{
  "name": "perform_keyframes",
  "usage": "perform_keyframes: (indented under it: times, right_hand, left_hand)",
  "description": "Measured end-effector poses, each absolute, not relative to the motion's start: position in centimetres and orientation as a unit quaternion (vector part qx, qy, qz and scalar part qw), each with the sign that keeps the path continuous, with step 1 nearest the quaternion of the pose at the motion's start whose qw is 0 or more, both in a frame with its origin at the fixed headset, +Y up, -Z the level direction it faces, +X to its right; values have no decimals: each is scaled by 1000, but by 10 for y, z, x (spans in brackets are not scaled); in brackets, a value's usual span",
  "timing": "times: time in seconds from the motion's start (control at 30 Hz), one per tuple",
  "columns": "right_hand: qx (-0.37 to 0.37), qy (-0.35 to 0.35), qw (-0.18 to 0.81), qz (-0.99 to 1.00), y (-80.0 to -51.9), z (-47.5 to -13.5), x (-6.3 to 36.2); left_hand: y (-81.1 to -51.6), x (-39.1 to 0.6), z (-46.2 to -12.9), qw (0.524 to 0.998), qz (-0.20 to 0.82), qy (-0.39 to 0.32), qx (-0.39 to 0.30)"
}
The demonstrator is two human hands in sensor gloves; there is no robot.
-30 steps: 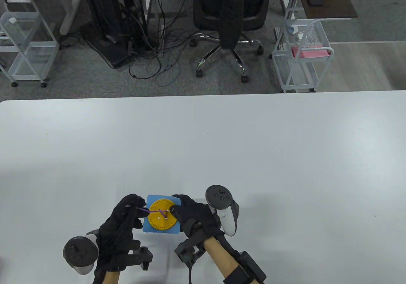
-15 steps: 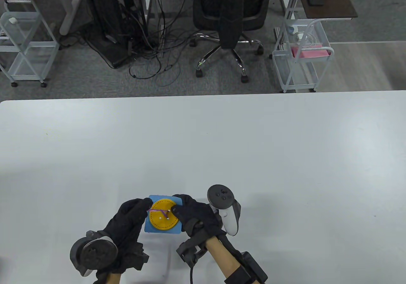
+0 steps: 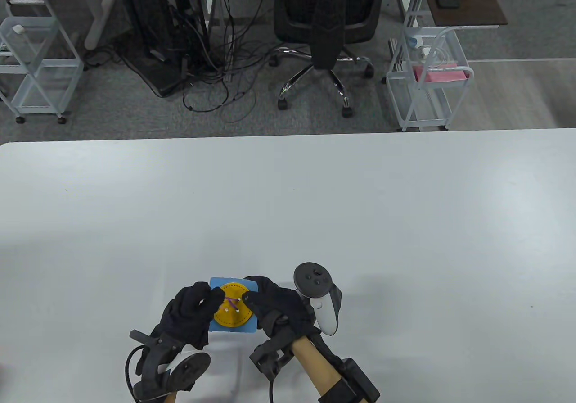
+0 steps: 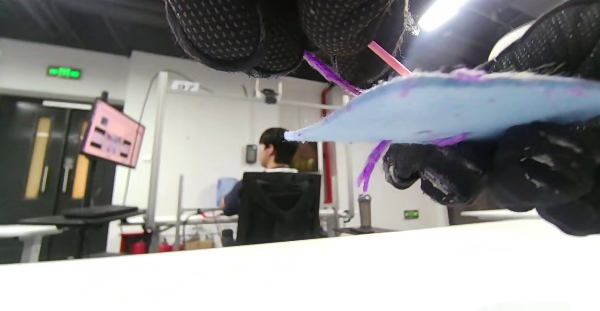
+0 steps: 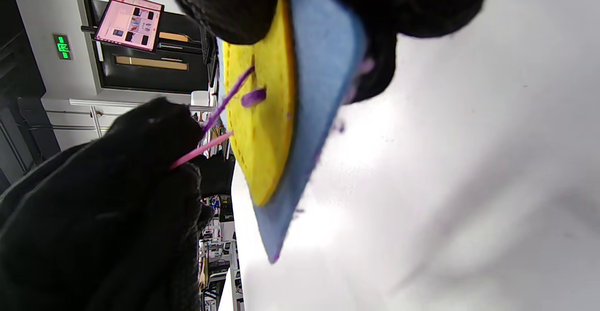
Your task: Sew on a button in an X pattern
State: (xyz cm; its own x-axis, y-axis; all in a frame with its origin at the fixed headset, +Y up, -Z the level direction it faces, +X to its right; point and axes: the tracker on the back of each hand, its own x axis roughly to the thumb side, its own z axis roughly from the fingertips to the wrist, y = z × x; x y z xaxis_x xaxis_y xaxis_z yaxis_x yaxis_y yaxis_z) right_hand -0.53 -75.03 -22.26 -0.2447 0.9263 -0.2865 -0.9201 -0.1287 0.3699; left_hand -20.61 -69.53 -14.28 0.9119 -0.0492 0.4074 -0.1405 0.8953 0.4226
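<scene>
The button (image 3: 231,309), a yellow felt disc with a dashed stitch line round its rim and small holes near its middle, is held just above the counter (image 3: 360,223), laid flat on a square of blue felt (image 3: 234,327) and lifted near the counter's front edge between the two hands. The left hand (image 3: 191,313) is closed in a pinch on a thin pink needle (image 5: 201,149), which is pointed at the button's face, with purple thread (image 5: 229,98) trailing from a hole towards the pinching fingers. The right hand (image 3: 274,306) is clamped on the right edge of the felt and button, thumb on top and fingers underneath.

The step in hand is judged to be the passing of the needle down through a hole to lay a diagonal of the X. It would be done well if the needle tip were steered to the hole diagonally opposite the one from which the thread rises, the felt kept steady and level by the right hand, and the thread drawn snug without puckering. Which hole is being aimed at cannot be told.

The felt is seen as soft, fuzzy-edged and thin enough to bend slightly in the left wrist view, where a frayed purple tail (image 4: 370,166) hangs below it. The needle looks stiff and smooth, probably plastic. The gloves are black knit with a dotted texture, and the counter is smooth and white.
</scene>
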Motion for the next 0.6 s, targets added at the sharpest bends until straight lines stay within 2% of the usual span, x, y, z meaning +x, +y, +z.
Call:
perform_keyframes:
  times: [0.6]
  right_hand:
    - [10,237,617,750,-750,-222,-5]
  left_hand:
    - [-700,-192,-141,944,-31,-235,229]
